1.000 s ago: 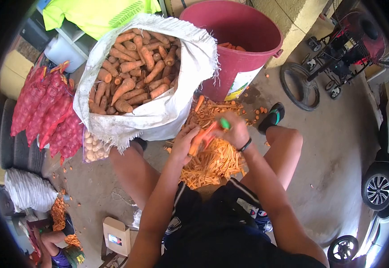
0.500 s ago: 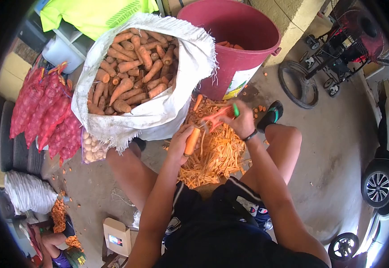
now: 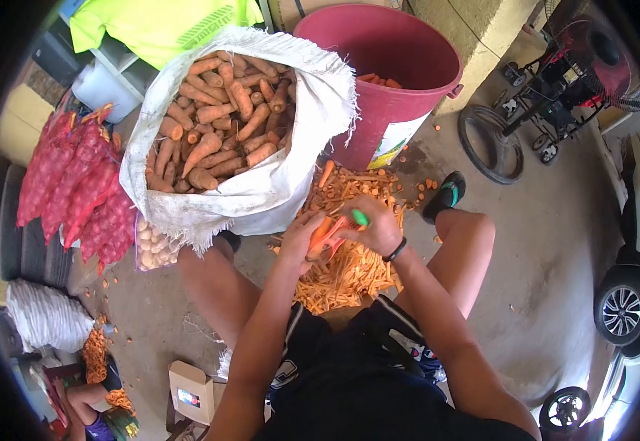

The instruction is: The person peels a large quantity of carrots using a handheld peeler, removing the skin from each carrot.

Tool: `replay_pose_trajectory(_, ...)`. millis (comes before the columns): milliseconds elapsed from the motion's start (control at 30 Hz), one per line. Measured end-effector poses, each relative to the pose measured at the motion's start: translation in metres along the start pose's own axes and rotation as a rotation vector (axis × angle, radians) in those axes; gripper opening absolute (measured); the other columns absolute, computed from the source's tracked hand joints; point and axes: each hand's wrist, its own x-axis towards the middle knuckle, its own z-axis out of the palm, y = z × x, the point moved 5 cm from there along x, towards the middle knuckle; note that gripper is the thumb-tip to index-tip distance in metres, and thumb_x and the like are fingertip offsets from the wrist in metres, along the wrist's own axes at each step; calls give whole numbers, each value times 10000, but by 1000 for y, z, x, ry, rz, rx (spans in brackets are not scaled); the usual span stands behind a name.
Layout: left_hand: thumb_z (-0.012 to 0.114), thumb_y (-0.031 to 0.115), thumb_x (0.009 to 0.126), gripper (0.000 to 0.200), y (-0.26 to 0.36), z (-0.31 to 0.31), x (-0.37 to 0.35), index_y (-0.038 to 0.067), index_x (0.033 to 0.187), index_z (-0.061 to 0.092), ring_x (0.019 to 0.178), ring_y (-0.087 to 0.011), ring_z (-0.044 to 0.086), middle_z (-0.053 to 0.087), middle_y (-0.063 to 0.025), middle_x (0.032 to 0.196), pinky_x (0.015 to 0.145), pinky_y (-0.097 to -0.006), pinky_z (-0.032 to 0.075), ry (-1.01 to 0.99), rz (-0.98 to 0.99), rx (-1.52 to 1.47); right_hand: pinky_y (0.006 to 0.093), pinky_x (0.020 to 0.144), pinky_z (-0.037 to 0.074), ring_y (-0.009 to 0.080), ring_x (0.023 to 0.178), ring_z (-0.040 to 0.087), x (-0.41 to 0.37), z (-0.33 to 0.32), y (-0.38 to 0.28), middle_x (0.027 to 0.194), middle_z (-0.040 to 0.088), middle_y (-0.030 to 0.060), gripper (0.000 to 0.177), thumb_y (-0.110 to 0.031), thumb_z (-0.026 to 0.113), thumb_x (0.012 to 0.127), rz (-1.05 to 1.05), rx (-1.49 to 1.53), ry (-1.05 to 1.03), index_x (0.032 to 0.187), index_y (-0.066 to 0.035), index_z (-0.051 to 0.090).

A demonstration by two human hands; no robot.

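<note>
My left hand [image 3: 300,241] is wrapped round a carrot [image 3: 321,228] whose surface is bright orange. In my right hand [image 3: 380,234] is a red peeler with a green end [image 3: 360,217], held against the carrot or very close to it; blur and fingers hide the blade. Below both hands, a heap of carrot peelings [image 3: 353,278] lies between my legs. Just beyond my left hand stands a white woven sack [image 3: 224,208], filled with unpeeled carrots [image 3: 213,147]. A single carrot [image 3: 326,173] rests on the peelings beside the sack.
A dark red bin [image 3: 357,121] with orange carrots inside stands behind the heap. Red mesh bags of onions [image 3: 63,176] are at the left, near a bag of potatoes [image 3: 155,246]. Another person's leg [image 3: 85,400] shows at lower left. A tyre [image 3: 493,143] lies at right.
My right hand has come left and down, carrying the peeler from beyond the carrot onto or beside it. My left hand still holds the carrot, which has tilted slightly.
</note>
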Motion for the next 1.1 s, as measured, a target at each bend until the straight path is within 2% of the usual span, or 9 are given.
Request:
replay_pose_trajectory(100, 617, 231, 1012, 232, -3, -6, -4, 35, 1137, 622, 799, -121, 647, 659, -31, 957, 666, -267, 547, -61, 32, 112, 395, 775, 558, 314, 893, 686, 12, -27, 25, 972, 682, 140, 489, -210, 923, 660, 97, -92, 172, 1054, -38, 691)
replay_pose_trajectory(200, 622, 219, 1008, 227, -6, -9, -4, 37, 1142, 630, 837, -116, 651, 664, -29, 956, 683, -283, 549, -20, -33, -30, 390, 759, 563, 305, 885, 693, 12, -32, 33, 963, 685, 139, 495, -222, 928, 652, 253, -8, 111, 1042, -35, 687)
replay_pose_trajectory(367, 591, 241, 1018, 223, -7, -9, 1, 44, 1107, 647, 811, -123, 650, 663, -44, 969, 680, -272, 553, 6, 19, 90, 400, 763, 570, 316, 890, 697, -3, 4, 0, 963, 687, 140, 539, -263, 942, 630, -87, -52, 7, 1033, -31, 670)
replay_pose_trajectory(500, 600, 236, 1017, 211, -3, -5, -11, 53, 1109, 648, 771, -116, 650, 660, -36, 944, 647, -267, 552, 3, -7, 90, 389, 767, 567, 310, 888, 695, 11, -30, 39, 961, 682, 149, 555, -267, 948, 624, 191, -187, 159, 1045, -31, 674)
replay_pose_trajectory(600, 581, 229, 1024, 215, 2, -4, -6, 47, 1119, 645, 778, -119, 655, 657, -39, 940, 651, -274, 554, -36, -1, 21, 389, 768, 565, 317, 878, 692, 5, -16, 19, 947, 678, 147, 544, -260, 948, 625, 100, 45, 91, 1041, -35, 678)
replay_pose_trajectory(733, 587, 242, 1020, 224, -2, -1, -3, 42, 1113, 630, 757, -124, 651, 641, -42, 902, 627, -269, 548, -17, 29, 76, 375, 734, 564, 313, 840, 690, 0, 0, 0, 947, 669, 133, 531, -251, 942, 647, -159, -68, 15, 1053, -46, 669)
replay_pose_trajectory(900, 648, 269, 994, 264, -3, -5, -8, 43, 1129, 625, 739, -106, 643, 654, -42, 927, 606, -264, 546, -47, -22, 38, 384, 712, 565, 267, 830, 689, 15, -39, 45, 933, 660, 125, 521, -251, 936, 665, 202, -40, 165, 1041, -22, 658)
replay_pose_trajectory(1000, 623, 266, 1005, 260, -2, -1, 0, 41, 1135, 625, 737, -129, 641, 639, -42, 895, 604, -281, 552, 21, 8, -29, 390, 723, 567, 281, 842, 689, 3, -10, -4, 942, 659, 132, 528, -251, 937, 658, -131, -25, 61, 1048, -27, 659)
replay_pose_trajectory(1100, 608, 268, 1013, 260, -5, -4, 1, 40, 1137, 621, 743, -138, 639, 629, -45, 897, 621, -297, 562, 8, 18, 58, 396, 735, 567, 307, 848, 686, 5, -6, 11, 952, 662, 143, 544, -248, 943, 630, -108, -84, 33, 1049, -36, 668)
